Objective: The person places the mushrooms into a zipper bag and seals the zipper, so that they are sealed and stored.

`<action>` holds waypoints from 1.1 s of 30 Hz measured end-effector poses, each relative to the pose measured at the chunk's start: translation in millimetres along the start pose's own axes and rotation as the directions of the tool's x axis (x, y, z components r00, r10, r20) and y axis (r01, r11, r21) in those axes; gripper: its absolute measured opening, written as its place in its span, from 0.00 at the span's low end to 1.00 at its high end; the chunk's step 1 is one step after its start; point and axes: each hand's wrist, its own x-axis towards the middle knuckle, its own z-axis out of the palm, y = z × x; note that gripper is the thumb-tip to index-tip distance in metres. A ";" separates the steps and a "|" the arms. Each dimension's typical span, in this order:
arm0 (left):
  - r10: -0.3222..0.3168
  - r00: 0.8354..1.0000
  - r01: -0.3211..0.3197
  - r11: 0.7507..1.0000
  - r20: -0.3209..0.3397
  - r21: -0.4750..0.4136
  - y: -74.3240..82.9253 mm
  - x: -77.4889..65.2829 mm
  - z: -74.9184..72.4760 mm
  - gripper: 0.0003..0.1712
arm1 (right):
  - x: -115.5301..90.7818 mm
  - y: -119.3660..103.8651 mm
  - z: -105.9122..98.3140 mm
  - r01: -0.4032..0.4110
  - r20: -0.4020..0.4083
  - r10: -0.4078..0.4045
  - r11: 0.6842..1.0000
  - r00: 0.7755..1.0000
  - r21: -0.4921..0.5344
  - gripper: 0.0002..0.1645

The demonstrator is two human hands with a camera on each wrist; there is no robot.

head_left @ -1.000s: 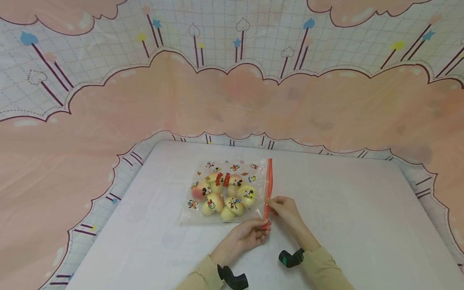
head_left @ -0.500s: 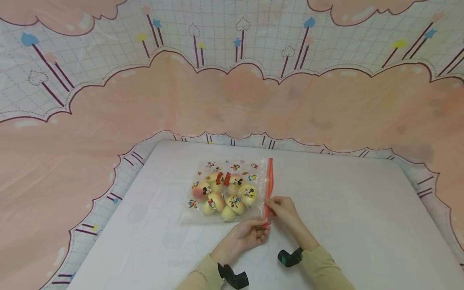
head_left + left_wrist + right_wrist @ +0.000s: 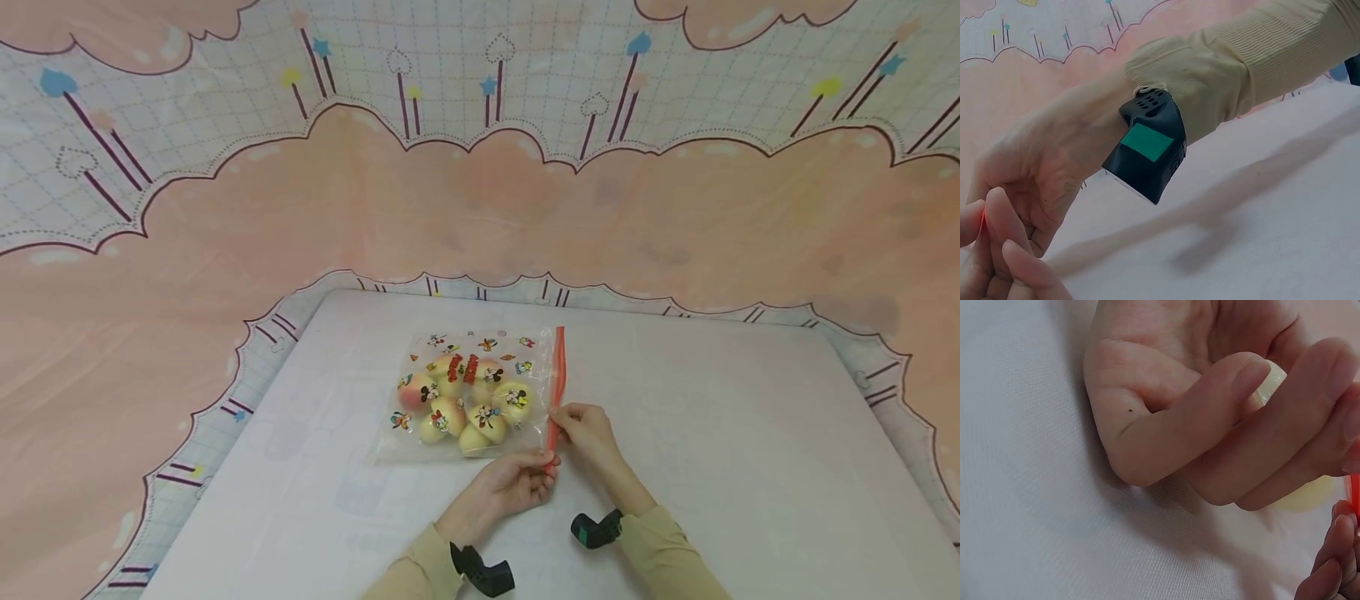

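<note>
A clear zip bag (image 3: 540, 354) with cartoon prints lies on the white table, its red zip edge (image 3: 558, 362) facing right. Inside are several round yellow-and-pink fruits (image 3: 415, 393) that look like peaches. My left hand (image 3: 501, 490) pinches the near end of the zip between thumb and finger. A little farther up the same edge, my right hand (image 3: 592, 435) pinches it with thumb and index finger. In the right wrist view, the curled fingers (image 3: 1229, 444) mostly hide the fruits, and a bit of the red zip (image 3: 1355, 481) shows at the right border.
The white table (image 3: 735, 450) extends on both sides of the bag. Behind it hangs a peach-coloured cloth (image 3: 480, 208) printed with candles and clouds. A black camera is strapped to each wrist, the right one (image 3: 596, 530) bearing a green patch.
My right hand and wrist have shifted very slightly up and left, still pinching the zip. Less of the zip's near end shows below my left fingers. The bag has barely moved.
</note>
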 end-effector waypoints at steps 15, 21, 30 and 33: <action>-0.003 1.000 0.003 1.000 0.004 0.002 0.1 -0.4 0.4 0.15 | 3.0 -2.3 -1.5 -0.008 0.002 0.008 1.000 1.000 0.023 0.15; -0.011 1.000 0.011 1.000 0.011 0.005 1.0 -1.1 0.0 0.15 | 4.4 -3.1 -1.4 -0.008 0.000 0.008 1.000 1.000 0.021 0.15; -0.009 1.000 0.009 1.000 0.010 0.025 1.4 -1.0 -0.1 0.15 | 8.4 -2.8 -1.4 -0.021 -0.003 0.021 0.998 1.000 0.054 0.15; -0.008 1.000 0.007 1.000 0.014 0.026 1.1 -1.2 0.4 0.15 | 9.6 -3.0 -1.8 -0.024 -0.005 0.024 0.998 1.000 0.058 0.16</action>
